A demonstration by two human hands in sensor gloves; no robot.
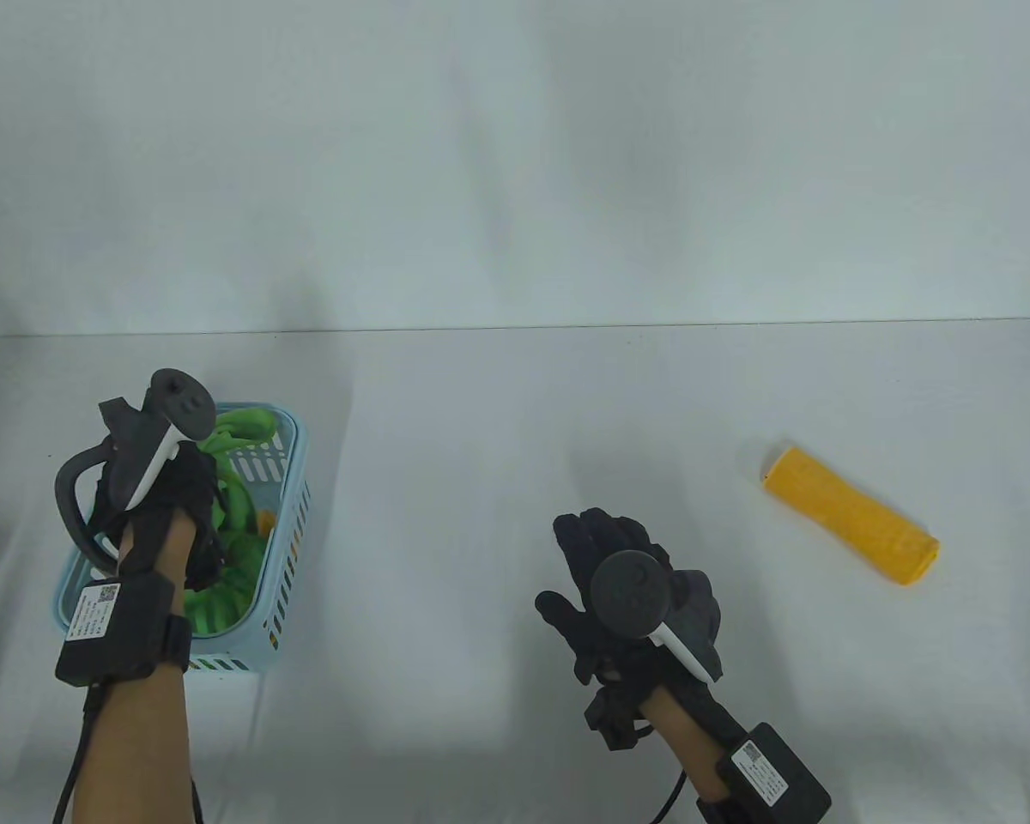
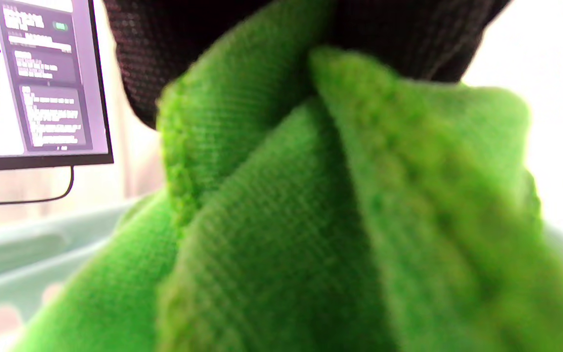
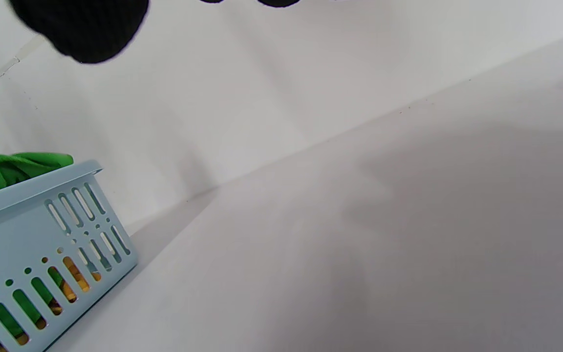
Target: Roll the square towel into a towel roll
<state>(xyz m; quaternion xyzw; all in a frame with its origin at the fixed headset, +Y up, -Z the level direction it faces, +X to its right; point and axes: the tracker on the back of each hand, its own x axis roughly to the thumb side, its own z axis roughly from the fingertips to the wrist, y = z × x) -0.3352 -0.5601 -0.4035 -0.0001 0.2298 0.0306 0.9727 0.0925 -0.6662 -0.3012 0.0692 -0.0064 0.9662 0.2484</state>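
- the light blue basket [image 1: 287,506] stands on the white table [image 1: 498,412] and serves as the landmark here; it holds green towel [image 1: 240,524] cloth, with a bit of orange cloth [image 1: 265,520] showing among it.
- the left hand [image 1: 167,506] is down inside the basket, over the green towel; the left wrist view shows gloved fingers [image 2: 223,44] bunching a fold of green towel [image 2: 311,205] between them, so this hand pinches the cloth.
- the right hand [image 1: 618,584] hovers over bare table well to the right of the basket, fingers spread and fairly straight, holding nothing.
- a rolled yellow towel [image 1: 850,513] lies on the table far to the right of the basket, beyond the right hand, set at a slant and touched by neither hand.
- a lit screen [image 2: 32,83] shows behind the basket in the left wrist view.
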